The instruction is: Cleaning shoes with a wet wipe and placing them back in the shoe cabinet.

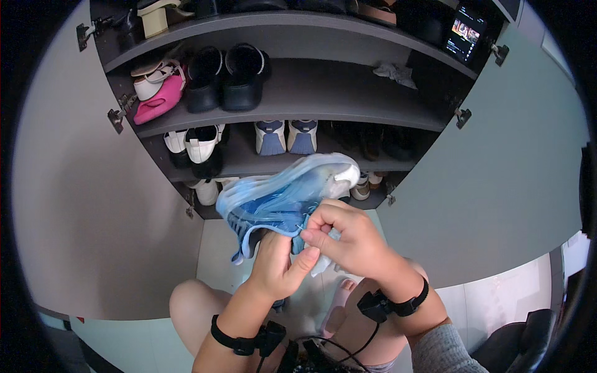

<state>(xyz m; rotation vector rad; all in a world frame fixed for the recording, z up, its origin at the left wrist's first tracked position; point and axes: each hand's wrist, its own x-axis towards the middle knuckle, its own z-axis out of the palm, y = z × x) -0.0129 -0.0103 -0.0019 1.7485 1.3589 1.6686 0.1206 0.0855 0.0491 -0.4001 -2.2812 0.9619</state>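
Observation:
A blue sneaker with a pale sole point(284, 186) is held up sideways in front of the shoe cabinet, its opening towards me. My left hand point(280, 263) has its fingers inside the shoe opening, the thumb outside; the shoe hides those fingers. At the tongue and laces, my right hand point(340, 233) pinches a thin light strand between thumb and forefinger. A crumpled white tissue or cloth point(325, 261) sits under the right hand's curled fingers. Both hands are close together, and each wears a black strap at the wrist.
Dark shelves point(326, 102) hold black clogs point(242, 77), a pink shoe point(161, 100), white-and-black shoes point(203, 149) and blue-white sneakers point(270, 137). A crumpled cloth point(395, 74) and a lit phone point(464, 35) are at the right. Open doors point(107, 186) flank the cabinet. A black cable point(368, 342) hangs near my knees.

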